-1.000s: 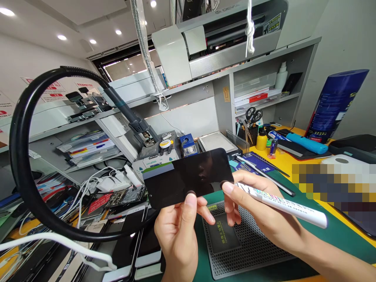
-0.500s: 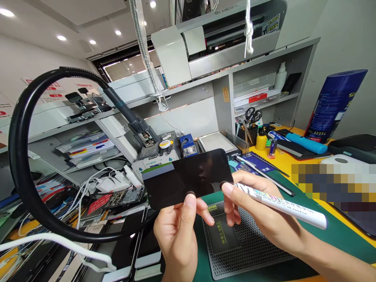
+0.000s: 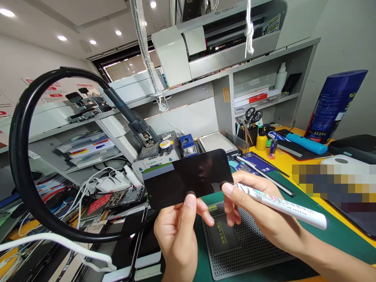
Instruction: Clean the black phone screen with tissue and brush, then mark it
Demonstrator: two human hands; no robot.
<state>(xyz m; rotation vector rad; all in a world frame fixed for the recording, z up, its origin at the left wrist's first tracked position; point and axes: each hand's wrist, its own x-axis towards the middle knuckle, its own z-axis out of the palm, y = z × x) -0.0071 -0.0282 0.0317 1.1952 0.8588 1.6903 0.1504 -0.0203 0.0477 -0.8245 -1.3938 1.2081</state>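
A black phone screen (image 3: 188, 178) is held up, slightly tilted, above the bench, its dark glass facing me and showing a reflection. My left hand (image 3: 179, 231) grips its lower edge, thumb on the front and fingers behind. At the lower right corner my right hand (image 3: 249, 199) pinches the screen between thumb and fingers. That same hand also holds a white marker (image 3: 290, 209), which points out to the right. Beneath both hands lies a dark perforated pad (image 3: 255, 250) on a green mat (image 3: 305, 235).
A thick black hose (image 3: 17, 156) loops at the left over phones and boards. White cables (image 3: 58, 241) run below it. Behind the screen stand a grey repair station (image 3: 149, 162) and a blue device (image 3: 188, 145). A blue can (image 3: 331, 107) is at the right.
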